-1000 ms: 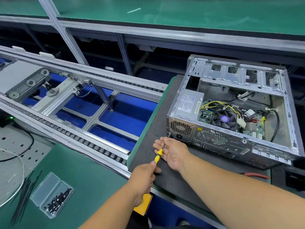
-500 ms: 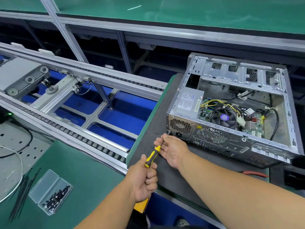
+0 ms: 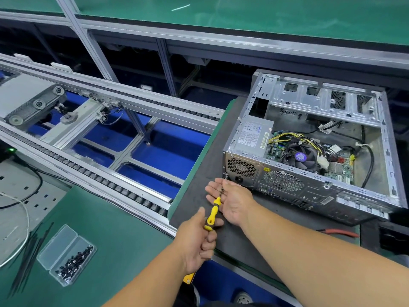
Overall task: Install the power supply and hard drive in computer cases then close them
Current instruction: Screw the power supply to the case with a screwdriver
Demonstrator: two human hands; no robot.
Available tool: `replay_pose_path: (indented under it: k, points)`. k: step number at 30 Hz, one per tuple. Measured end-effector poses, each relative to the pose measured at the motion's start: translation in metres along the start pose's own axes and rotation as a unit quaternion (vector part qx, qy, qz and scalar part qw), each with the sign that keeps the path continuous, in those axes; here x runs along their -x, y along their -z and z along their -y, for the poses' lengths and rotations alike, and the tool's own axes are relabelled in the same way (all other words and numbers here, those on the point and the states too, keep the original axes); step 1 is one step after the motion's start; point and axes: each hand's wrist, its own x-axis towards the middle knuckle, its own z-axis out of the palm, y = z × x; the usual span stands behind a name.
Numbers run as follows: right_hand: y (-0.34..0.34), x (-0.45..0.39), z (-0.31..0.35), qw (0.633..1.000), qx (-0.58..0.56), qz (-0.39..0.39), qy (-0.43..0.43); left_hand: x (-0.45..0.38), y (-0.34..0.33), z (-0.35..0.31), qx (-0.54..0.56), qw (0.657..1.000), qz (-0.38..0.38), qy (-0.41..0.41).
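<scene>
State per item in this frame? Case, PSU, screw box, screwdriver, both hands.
computer case: side panel off, interior exposed
power supply: seated in rear corner
screw box: lid open, screws inside
screwdriver: tip at rear-panel screw
left hand: grips the handle
right hand: palm up, steadying the shaft

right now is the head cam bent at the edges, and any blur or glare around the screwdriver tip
Head view: wide-angle bend, the conveyor rails splay outward; light even, soft sheen on the computer case; screwdriver sharp, its tip small and partly hidden by the right hand; left hand slightly soft.
</scene>
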Motion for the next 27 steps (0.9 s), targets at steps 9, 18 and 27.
replay_pose_path:
  k: [9,18,27]
  points:
    - [0.000,0.001,-0.003,0.998,0.063,-0.018,0.005,-0.004,-0.015,0.010,-0.244,0.938,-0.167,-0.180]
    - [-0.002,0.002,0.000,0.999,0.043,0.004,-0.008,0.004,-0.004,0.006,0.050,0.998,0.001,0.048]
    - [-0.001,0.005,0.001,0.998,0.061,0.001,-0.006,-0.002,-0.008,0.007,-0.260,0.943,-0.159,-0.134]
